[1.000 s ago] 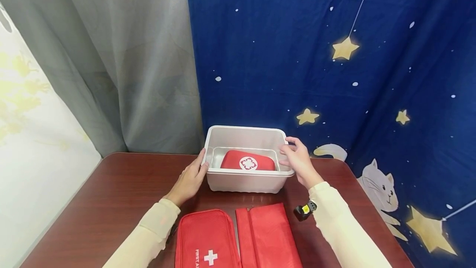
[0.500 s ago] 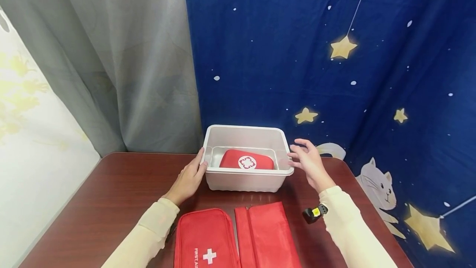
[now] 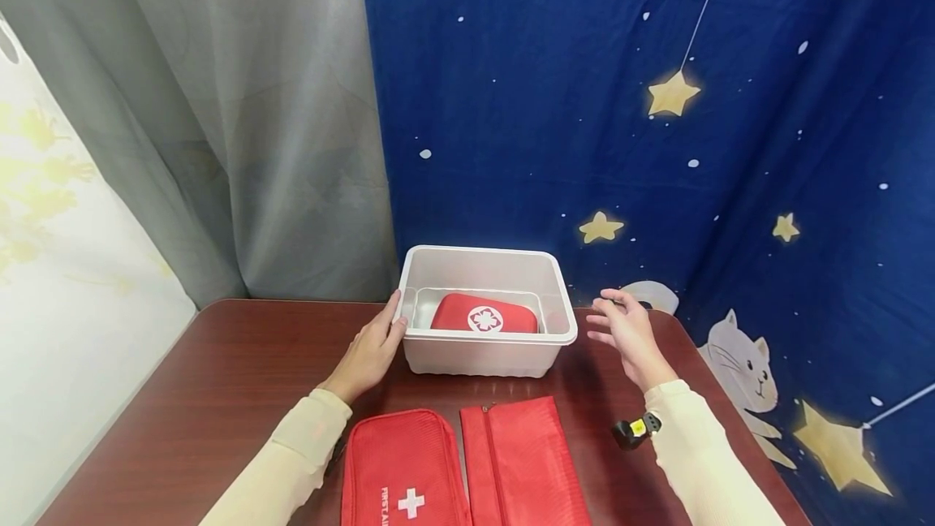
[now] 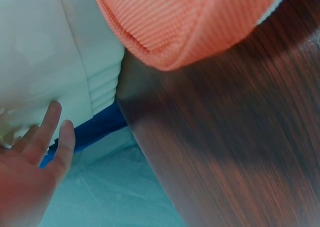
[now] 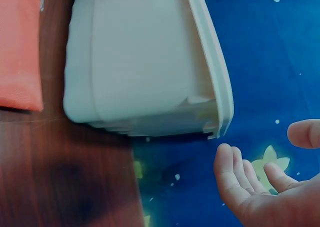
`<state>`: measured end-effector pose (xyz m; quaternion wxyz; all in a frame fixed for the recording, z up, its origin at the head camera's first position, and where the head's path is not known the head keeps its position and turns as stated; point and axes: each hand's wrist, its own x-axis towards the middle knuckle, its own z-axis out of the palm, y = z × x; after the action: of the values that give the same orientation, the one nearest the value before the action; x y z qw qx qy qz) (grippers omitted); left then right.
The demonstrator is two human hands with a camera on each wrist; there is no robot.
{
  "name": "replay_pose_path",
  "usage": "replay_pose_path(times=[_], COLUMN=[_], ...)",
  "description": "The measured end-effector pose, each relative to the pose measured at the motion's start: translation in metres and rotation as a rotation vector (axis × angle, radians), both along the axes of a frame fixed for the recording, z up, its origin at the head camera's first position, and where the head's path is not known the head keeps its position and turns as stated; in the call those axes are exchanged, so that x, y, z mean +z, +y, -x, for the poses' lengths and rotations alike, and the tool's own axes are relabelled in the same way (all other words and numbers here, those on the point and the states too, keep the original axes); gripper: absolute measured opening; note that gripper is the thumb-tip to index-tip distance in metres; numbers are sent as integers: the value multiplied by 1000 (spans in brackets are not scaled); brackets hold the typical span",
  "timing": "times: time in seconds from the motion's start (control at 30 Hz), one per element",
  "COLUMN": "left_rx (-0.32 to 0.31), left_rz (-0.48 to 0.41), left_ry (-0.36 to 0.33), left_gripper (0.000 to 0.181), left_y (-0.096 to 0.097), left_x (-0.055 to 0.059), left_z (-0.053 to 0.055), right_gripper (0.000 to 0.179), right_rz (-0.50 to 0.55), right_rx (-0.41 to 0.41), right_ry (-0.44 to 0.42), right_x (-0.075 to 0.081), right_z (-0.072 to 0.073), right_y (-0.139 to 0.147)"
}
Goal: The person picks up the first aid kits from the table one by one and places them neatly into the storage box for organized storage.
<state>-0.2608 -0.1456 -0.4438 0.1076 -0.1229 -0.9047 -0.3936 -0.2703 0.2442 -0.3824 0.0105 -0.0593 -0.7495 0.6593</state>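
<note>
A white plastic bin (image 3: 482, 355) stands at the back of the table. Inside lies a red case (image 3: 485, 313) with a white round emblem. My left hand (image 3: 371, 351) rests on the bin's left side, thumb by the front corner of the rim; in the left wrist view its straight fingers (image 4: 49, 124) lie against the bin's outer wall. To the right of the bin, my right hand (image 3: 626, 333) hangs apart from it, holding nothing, with fingers loosely bent in the right wrist view. Nearer me lie a red first aid pouch (image 3: 405, 461) and a plain red zippered pouch (image 3: 526, 461).
The dark wood tabletop (image 3: 241, 412) ends just behind the bin. Beyond it hang a grey curtain (image 3: 292, 120) and a blue star-patterned curtain (image 3: 511, 104). A small black device (image 3: 635, 430) is strapped at the right wrist.
My right hand has left the bin's right rim and moved right and slightly toward me. My left hand, the bin and the red case in it keep their places.
</note>
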Motion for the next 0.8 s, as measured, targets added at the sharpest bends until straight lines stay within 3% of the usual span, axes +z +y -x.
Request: replay_pose_path(times=[0.3, 0.8], left_rx=[-4, -8], left_rz=[-15, -13], left_ry=[13, 7], left_gripper=[56, 58], left_y=[0, -1], left_x=[-2, -3], left_z=[1, 2], right_gripper=[45, 43], right_rz=[9, 24], right_rx=[-8, 28], right_ry=[-54, -130], right_x=[-25, -65], right_z=[-5, -26], right_y=[5, 4])
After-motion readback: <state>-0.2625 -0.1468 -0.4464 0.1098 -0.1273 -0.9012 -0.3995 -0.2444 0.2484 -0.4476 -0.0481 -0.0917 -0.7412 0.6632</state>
